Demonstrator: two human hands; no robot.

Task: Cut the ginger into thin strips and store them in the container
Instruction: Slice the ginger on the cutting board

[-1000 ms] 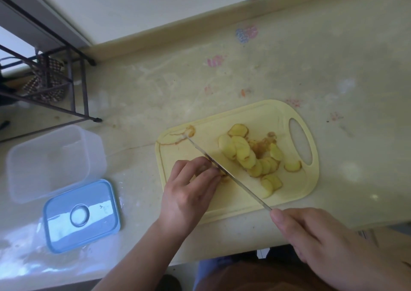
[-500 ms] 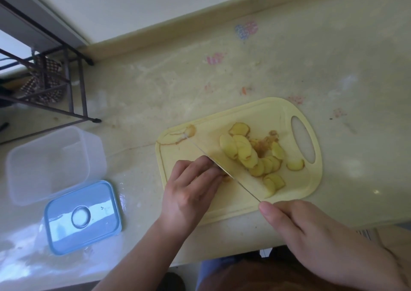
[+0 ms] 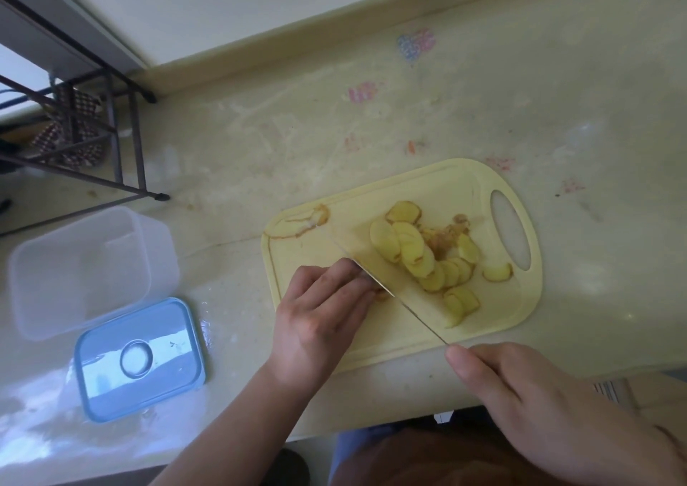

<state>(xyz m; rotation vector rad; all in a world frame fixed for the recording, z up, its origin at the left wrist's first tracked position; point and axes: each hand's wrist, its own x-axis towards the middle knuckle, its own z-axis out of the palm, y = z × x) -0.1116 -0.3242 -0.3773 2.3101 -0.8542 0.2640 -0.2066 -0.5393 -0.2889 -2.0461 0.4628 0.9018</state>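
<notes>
Slicing ginger on the yellow board

The left hand (image 3: pixel 319 314) is curling its fingers over a ginger piece (image 3: pixel 381 294), mostly hidden, so keeping fingertips tucked back from the knife (image 3: pixel 375 262) looks wise. The right hand (image 3: pixel 535 404) is gripping the handle. Slices (image 3: pixel 416 255) are lying on the board (image 3: pixel 371 348); the open container (image 3: pixel 85 266) is waiting on the surface (image 3: pixel 260 143), well apart.

Ginger piece (image 3: pixel 379 294): almost wholly hidden under left hand (image 3: pixel 319 318) fingers; shape not discernible.
Knife handle: hidden inside right hand (image 3: pixel 539 407).
Knife blade (image 3: pixel 375 270): motion-blurred, edge indistinct.
Right hand: cut off at right and near edges.
Rack (image 3: pixel 85 140), far left: cropped by left edge; patterned contents unidentifiable.
</notes>
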